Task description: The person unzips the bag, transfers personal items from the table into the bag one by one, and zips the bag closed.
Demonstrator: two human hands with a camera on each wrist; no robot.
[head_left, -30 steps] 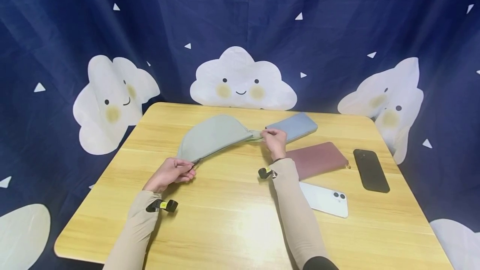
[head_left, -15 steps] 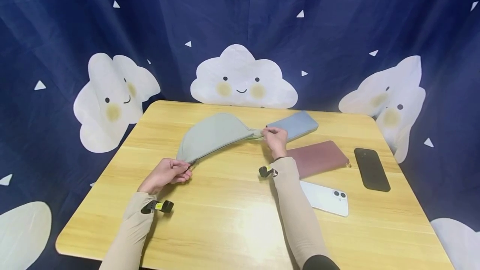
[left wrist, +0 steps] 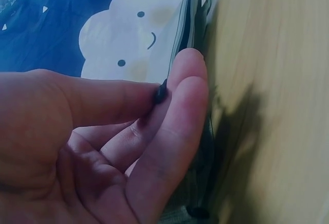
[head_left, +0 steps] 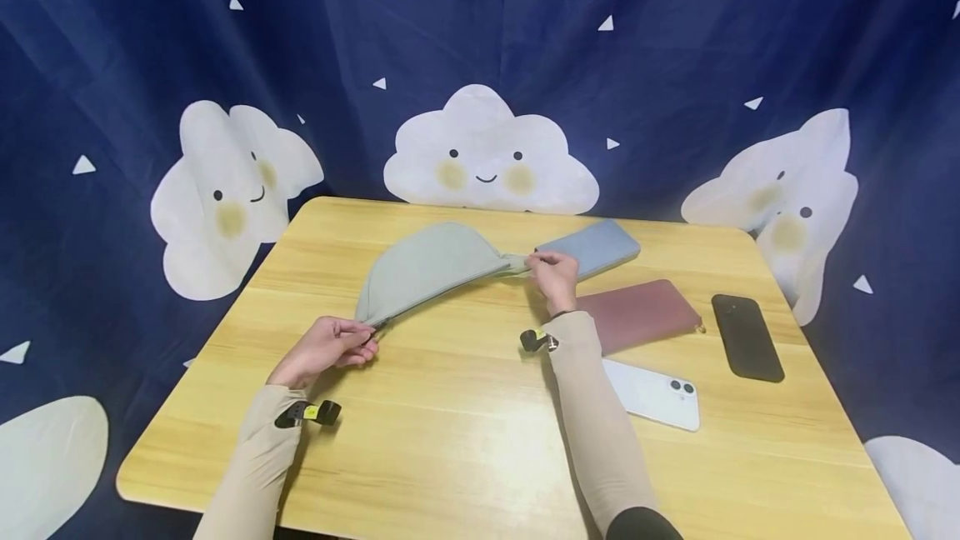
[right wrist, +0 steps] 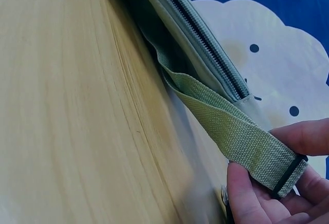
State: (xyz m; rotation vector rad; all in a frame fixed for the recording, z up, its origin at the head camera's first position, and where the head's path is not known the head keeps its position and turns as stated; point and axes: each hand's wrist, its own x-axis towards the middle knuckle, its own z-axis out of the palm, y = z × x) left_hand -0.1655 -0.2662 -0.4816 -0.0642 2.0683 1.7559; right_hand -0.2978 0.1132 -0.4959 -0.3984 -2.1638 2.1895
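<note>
A pale grey-green belt bag (head_left: pixel 431 265), half-moon shaped, stands with its curved side toward the back and its zipped edge toward me. At its left end my left hand (head_left: pixel 326 350) pinches a small black zipper pull (left wrist: pixel 161 93) between thumb and forefinger. My right hand (head_left: pixel 557 282) holds the webbing strap (right wrist: pixel 252 144) at the bag's other end, with fingers and thumb around the black slider (right wrist: pixel 289 176). In the right wrist view the dark zipper (right wrist: pixel 205 41) runs along the bag's edge up to a fabric tab. The left wrist view shows the bag edge-on behind the fingers.
A blue wallet (head_left: pixel 592 248) lies behind my right hand, and a maroon wallet (head_left: pixel 641 315) is to its right. Closer to me lies a white phone (head_left: pixel 652 394), partly behind my right forearm. A black phone (head_left: pixel 747 337) lies near the right edge of the wooden table (head_left: pixel 420 440).
My left hand has shifted slightly left, with the zipper pull between its fingers, toward the bag's left tip. My right hand keeps its hold on the strap.
</note>
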